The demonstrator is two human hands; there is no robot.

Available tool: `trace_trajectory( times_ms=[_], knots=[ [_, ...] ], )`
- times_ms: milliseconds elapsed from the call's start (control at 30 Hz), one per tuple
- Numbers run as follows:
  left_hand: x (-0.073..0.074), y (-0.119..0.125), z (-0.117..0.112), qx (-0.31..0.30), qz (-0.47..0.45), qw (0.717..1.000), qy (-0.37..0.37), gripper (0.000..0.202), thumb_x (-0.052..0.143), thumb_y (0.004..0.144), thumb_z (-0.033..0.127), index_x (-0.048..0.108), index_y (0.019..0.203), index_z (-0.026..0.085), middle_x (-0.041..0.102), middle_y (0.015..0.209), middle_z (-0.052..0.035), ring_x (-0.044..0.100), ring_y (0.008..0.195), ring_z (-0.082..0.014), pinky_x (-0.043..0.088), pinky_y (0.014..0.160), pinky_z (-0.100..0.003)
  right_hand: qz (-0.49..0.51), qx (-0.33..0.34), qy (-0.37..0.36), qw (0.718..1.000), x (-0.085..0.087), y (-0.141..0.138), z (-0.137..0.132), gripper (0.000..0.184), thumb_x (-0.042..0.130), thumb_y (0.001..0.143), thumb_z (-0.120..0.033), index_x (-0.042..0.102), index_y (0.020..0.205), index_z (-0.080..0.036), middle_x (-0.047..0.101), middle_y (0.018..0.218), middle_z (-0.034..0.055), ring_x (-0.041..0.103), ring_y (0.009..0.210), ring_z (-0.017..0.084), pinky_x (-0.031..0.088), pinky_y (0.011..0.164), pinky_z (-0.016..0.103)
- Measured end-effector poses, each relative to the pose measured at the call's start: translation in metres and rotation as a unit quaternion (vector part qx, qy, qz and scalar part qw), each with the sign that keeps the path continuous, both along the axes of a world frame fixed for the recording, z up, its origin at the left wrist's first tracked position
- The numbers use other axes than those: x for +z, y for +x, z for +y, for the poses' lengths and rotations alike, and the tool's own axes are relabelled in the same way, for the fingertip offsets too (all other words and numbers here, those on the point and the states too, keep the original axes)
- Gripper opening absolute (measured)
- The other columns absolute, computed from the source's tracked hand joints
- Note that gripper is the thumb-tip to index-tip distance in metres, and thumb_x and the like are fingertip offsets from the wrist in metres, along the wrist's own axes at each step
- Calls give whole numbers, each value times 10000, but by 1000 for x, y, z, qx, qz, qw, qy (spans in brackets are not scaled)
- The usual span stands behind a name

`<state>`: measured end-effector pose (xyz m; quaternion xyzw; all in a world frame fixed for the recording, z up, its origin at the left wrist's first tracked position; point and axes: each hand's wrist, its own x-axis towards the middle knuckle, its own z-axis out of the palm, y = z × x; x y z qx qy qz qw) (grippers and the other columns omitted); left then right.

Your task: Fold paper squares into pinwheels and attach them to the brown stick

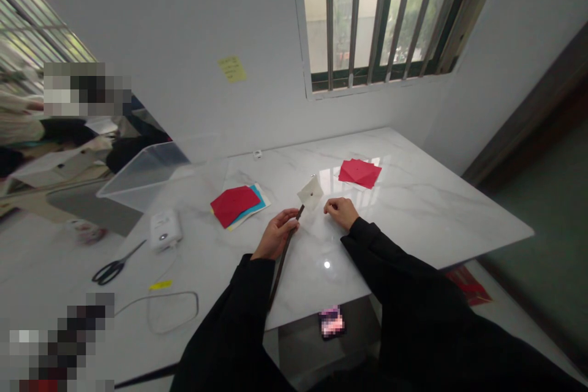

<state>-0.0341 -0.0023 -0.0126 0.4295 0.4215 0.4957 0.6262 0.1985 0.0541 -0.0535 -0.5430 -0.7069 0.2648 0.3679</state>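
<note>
My left hand [277, 234] is closed around a thin dark brown stick [285, 250], which slants from the table's front edge up past my fingertips. Just beyond the stick's upper end is a small white square of paper [309, 192] with a dark dot in its middle; whether the two touch, I cannot tell. To the right of that paper, my right hand [341, 213] is curled with its fingers pressed together low over the table. Anything inside those fingers is too small or hidden to make out.
Left of my hands lies a pile of red, blue and pale paper [235, 205]; red sheets [359, 173] lie at the back right. Farther left are black-handled scissors [113, 269], a white device [165, 229], a cable and a clear plastic bin [142, 174]. Other people sit beyond.
</note>
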Motion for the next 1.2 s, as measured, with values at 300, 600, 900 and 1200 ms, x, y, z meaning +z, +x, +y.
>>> trace_trajectory(
  times_ms=[300,600,900,1200],
  knots=[
    [1,1,-1,-4,3,1000,9,391,881,637,246,727,987,164,696,1020,-58,580,709,-106,452,690,-249,52,-64,-7,997,5,1,-4,458,525,755,-180,695,1180,-174,514,530,-77,479,545,127,382,660,225],
    [-4,-1,2,10,-12,1000,-4,405,879,660,241,710,1019,163,683,986,-38,596,734,-95,487,712,-219,-50,47,-15,998,4,2,-2,259,533,818,-207,772,719,-198,603,572,-18,513,585,123,327,637,243],
    [-8,-21,11,51,-199,978,-44,441,800,743,124,673,1157,209,664,1035,-24,635,792,-73,529,733,-166,-50,30,-8,998,2,0,-4,232,552,811,-198,781,778,-208,567,549,-33,488,550,114,321,618,240],
    [-9,-18,12,57,-173,983,-25,528,793,752,109,634,1238,241,667,1040,-13,665,811,-89,538,752,-188,26,39,-3,999,17,-14,-18,226,595,901,-315,769,902,-172,551,577,-41,473,562,99,331,622,224]
  ],
)
